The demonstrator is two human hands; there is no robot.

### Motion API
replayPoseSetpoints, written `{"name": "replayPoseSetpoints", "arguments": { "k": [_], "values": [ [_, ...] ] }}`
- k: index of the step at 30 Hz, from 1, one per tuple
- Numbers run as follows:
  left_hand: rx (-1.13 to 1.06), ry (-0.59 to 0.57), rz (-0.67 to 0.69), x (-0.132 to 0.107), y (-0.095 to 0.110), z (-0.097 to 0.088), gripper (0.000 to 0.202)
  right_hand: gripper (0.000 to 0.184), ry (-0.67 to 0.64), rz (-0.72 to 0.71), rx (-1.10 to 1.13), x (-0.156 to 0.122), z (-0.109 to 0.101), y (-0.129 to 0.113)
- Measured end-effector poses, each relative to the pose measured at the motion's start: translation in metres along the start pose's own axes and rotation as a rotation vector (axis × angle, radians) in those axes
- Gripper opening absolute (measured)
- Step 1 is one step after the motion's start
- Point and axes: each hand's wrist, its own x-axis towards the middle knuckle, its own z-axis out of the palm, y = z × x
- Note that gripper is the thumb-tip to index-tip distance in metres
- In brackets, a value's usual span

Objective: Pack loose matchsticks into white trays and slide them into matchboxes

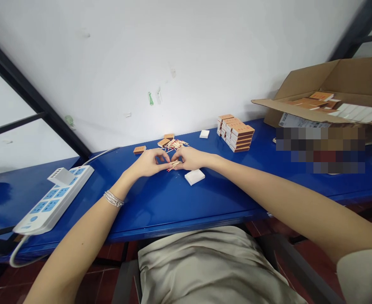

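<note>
Head view: the right hand (190, 158) pinches a small bundle of matchsticks (175, 165) just in front of a loose matchstick pile (173, 145); the left hand (147, 164) curves inward, its hold unclear. A slackened pinch could scatter sticks. Red tips point down-left, the long axis slanting up-right.
</note>
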Motion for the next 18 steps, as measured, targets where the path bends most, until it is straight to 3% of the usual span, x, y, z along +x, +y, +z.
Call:
{"name": "replayPoseSetpoints", "arguments": {
  "k": [10,18],
  "values": [
    [0.082,-0.013,0.093,0.0004,0.0053,0.0072,0.019,0.025,-0.002,0.024,0.038,-0.0002,0.0007,0.0004],
    [0.010,-0.050,-0.049,-0.0001,0.0024,0.0080,0.024,0.029,0.010,0.014,0.011,-0.0024,-0.0040,0.0019]
  ]
}}
